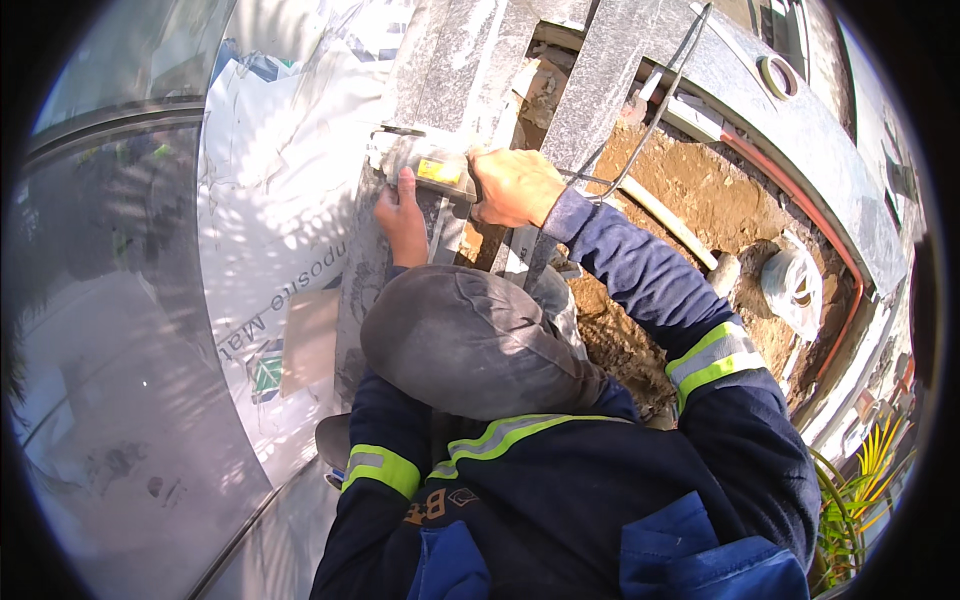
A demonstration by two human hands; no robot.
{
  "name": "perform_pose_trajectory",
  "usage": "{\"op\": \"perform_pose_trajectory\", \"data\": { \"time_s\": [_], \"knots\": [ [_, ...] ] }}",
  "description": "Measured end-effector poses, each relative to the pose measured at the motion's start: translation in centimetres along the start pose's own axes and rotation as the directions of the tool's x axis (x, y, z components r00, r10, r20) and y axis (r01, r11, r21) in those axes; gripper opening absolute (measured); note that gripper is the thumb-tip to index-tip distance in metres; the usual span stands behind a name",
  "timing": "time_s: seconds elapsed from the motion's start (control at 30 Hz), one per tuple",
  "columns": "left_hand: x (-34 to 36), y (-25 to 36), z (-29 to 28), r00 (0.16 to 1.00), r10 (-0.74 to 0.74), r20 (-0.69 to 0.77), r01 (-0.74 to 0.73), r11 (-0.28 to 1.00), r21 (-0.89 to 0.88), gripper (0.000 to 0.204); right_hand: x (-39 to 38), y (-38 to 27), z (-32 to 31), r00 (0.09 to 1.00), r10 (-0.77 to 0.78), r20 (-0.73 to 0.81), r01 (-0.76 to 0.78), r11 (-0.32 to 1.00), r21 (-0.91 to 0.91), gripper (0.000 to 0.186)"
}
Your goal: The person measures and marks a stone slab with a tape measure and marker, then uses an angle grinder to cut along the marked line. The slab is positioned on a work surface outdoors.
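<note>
A dusty corded power tool with a yellow label lies over the grey stone strips; its working end is too unclear to tell the exact kind. My right hand wraps round its right end, where a black cord leads off to the upper right. At the near side of the body, my left hand grips it with the thumb up, its other fingers mostly hidden. Below the hands, my bent knee in grey trousers covers part of the stone.
White printed sheeting lies on the left beside a dark glossy panel. Dug soil shows between slabs at right, with an orange pipe, a pale rod and a clear-wrapped roll. A tape roll rests on the far slab.
</note>
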State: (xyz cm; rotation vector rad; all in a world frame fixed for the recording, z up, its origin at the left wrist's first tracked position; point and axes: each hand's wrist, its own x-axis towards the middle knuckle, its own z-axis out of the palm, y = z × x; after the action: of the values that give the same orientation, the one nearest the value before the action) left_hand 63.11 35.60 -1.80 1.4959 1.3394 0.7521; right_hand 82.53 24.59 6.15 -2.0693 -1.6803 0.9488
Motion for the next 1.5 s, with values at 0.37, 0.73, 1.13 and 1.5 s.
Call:
{"op": "perform_pose_trajectory", "data": {
  "time_s": [0.37, 0.73, 1.13, 1.5],
  "knots": [
    [0.8, 1.2, -0.2, 1.000, 0.003, 0.001, -0.003, 1.000, -0.011, 0.050, -0.3, -0.8, -0.9, 0.999, 0.047, 0.028, -0.047, 0.999, -0.001, 0.038],
    [0.2, 1.5, -0.4, 0.998, -0.054, 0.015, 0.050, 0.982, 0.180, 0.054, -0.5, -0.3, -0.5, 0.998, 0.052, 0.028, -0.052, 0.998, -0.021, 0.042],
    [1.2, 0.5, -1.2, 1.000, 0.009, 0.007, -0.010, 0.948, 0.318, 0.060, -0.1, -0.1, -0.2, 1.000, 0.024, 0.002, -0.024, 1.000, 0.001, 0.035],
    [0.0, 0.0, -0.7, 0.999, 0.046, 0.005, -0.045, 0.944, 0.328, 0.055, -1.0, 0.9, 0.1, 1.000, 0.008, -0.002, -0.008, 1.000, -0.029, 0.039]
  ]
}}
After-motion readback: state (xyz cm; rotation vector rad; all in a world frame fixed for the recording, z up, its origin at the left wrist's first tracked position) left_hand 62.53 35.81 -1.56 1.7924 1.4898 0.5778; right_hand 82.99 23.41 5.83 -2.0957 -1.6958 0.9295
